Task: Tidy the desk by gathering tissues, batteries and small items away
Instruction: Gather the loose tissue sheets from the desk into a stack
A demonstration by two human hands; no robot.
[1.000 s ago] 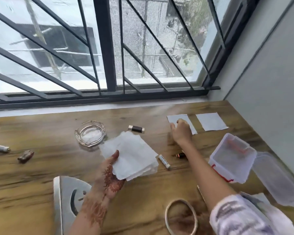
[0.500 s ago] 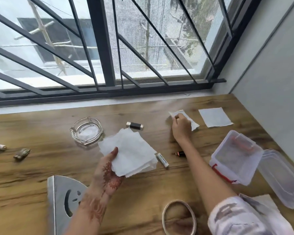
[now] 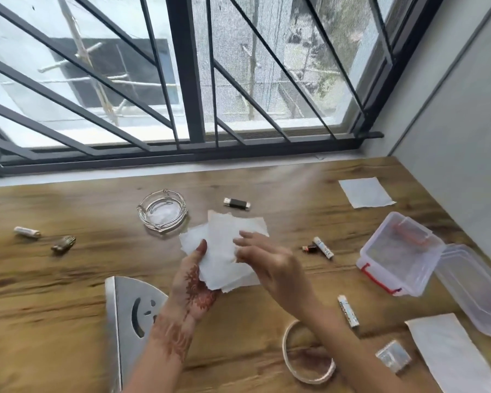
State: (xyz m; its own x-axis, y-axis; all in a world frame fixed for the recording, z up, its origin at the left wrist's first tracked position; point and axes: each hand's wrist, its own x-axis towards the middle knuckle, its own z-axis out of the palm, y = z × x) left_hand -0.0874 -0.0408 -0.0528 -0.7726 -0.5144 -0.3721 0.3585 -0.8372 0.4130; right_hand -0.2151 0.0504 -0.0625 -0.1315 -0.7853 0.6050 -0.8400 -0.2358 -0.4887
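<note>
— Where do the tissues stand?

— In your left hand (image 3: 194, 282). Thumb on top and fingers under, it grasps the stack of tissues (image 3: 224, 245), held over the desk (image 3: 68, 293) on the near side of the glass ashtray (image 3: 162, 210). Your right hand (image 3: 270, 259) lies on the top sheet with its fingers stretched out, pinching nothing that I can make out.

— What next?

— I'd judge the loose tissue (image 3: 366, 192) in the far right corner. It lies flat, away and to the right of your right hand and well apart from the stack. The right hand is much the nearer. Another tissue (image 3: 451, 355) lies at the near right edge, beside a small clear packet (image 3: 393, 359).

— Anything in the way?

— Between your hand and that corner lies a white battery (image 3: 323, 247), just beside a small black-and-red item (image 3: 309, 249). The open clear plastic box (image 3: 364, 258) is there too, its lid (image 3: 479, 290) lying to the right. Reach on their far side, to the right of the USB stick (image 3: 236, 203). Your right forearm crosses the tape roll (image 3: 308, 378) and passes near another battery (image 3: 348, 310), so mind both.
</note>
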